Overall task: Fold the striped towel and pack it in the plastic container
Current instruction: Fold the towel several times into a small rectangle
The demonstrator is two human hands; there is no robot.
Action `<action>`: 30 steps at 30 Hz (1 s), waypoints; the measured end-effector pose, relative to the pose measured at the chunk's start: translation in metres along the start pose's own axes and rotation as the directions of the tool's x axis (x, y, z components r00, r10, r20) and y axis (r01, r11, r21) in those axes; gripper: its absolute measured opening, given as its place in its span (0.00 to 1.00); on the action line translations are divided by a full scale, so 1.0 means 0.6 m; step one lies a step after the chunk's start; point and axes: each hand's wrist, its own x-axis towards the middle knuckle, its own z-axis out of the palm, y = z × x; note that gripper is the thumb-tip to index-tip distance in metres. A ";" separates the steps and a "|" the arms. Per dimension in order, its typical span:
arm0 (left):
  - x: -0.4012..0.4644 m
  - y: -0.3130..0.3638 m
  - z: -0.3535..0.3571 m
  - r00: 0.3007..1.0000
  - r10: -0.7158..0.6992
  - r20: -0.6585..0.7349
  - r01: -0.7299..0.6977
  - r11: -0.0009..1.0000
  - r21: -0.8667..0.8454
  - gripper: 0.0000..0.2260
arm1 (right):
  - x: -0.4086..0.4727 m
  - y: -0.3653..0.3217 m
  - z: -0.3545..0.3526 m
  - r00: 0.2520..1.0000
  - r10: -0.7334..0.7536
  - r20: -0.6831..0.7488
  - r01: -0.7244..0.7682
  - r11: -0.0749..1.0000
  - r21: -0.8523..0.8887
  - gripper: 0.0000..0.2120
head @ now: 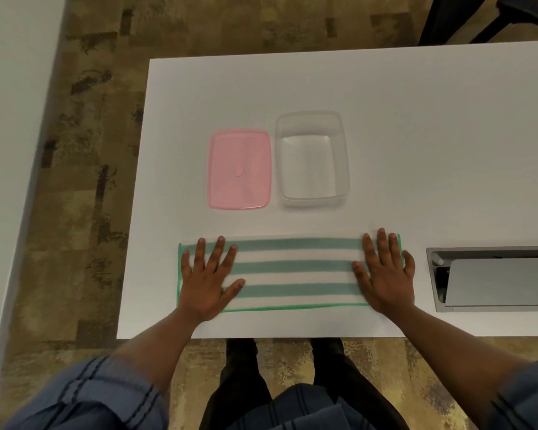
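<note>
The striped towel (pixel 295 273), white with teal bands and a green hem, lies as a long flat strip near the front edge of the white table (pixel 416 135). My left hand (pixel 208 279) rests flat on its left end, fingers spread. Flat on the towel's right end lies my right hand (pixel 384 273), also with fingers apart. Neither hand grips the cloth. Behind the towel stands the clear plastic container (pixel 340 144), uncovered and with nothing inside. Its pink lid (pixel 239 169) lies flat just left of it.
A grey cable hatch (pixel 494 279) is set into the table at the right, close to my right hand. The table's left edge drops to patterned carpet (pixel 84 150). A dark chair (pixel 479 17) stands beyond the far right corner.
</note>
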 end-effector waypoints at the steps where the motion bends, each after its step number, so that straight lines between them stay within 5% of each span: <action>1: -0.001 0.000 0.000 1.000 -0.017 -0.002 0.017 1.000 -0.003 0.34 | 0.000 0.001 0.000 1.000 -0.007 -0.005 0.007 1.000 0.002 0.32; 11: -0.019 -0.025 0.002 0.986 -0.165 -0.033 0.160 0.980 -0.115 0.32 | 0.001 -0.009 -0.007 0.999 0.032 0.015 -0.032 0.999 -0.004 0.32; 15: -0.008 -0.035 -0.008 0.928 -0.371 -0.040 0.348 0.899 -0.265 0.31 | 0.009 -0.066 -0.026 0.992 0.083 -0.093 -0.076 0.994 0.073 0.31; 17: -0.001 -0.030 -0.020 0.867 -0.497 -0.042 0.442 0.805 -0.397 0.31 | 0.013 -0.110 -0.036 0.990 0.046 -0.134 -0.011 0.969 0.247 0.26; 20: 0.009 -0.020 -0.044 0.770 -0.638 0.006 0.536 0.642 -0.548 0.30 | 0.011 -0.190 -0.059 0.997 0.079 0.021 -0.075 0.780 0.622 0.19; 23: 0.019 -0.010 -0.068 0.623 -0.769 0.143 0.682 0.445 -0.580 0.27 | 0.009 -0.254 -0.067 0.954 0.132 0.268 -0.295 0.542 0.787 0.18; 26: 0.026 -0.013 -0.076 0.528 -0.805 0.271 0.748 0.289 -0.597 0.26 | 0.004 -0.291 -0.074 0.833 0.100 0.543 -0.550 0.238 0.800 0.22; 30: 0.025 -0.020 -0.086 0.504 -0.784 0.363 0.715 0.143 -0.685 0.20 | 0.002 -0.303 -0.075 0.776 0.036 0.630 -0.623 0.198 0.757 0.29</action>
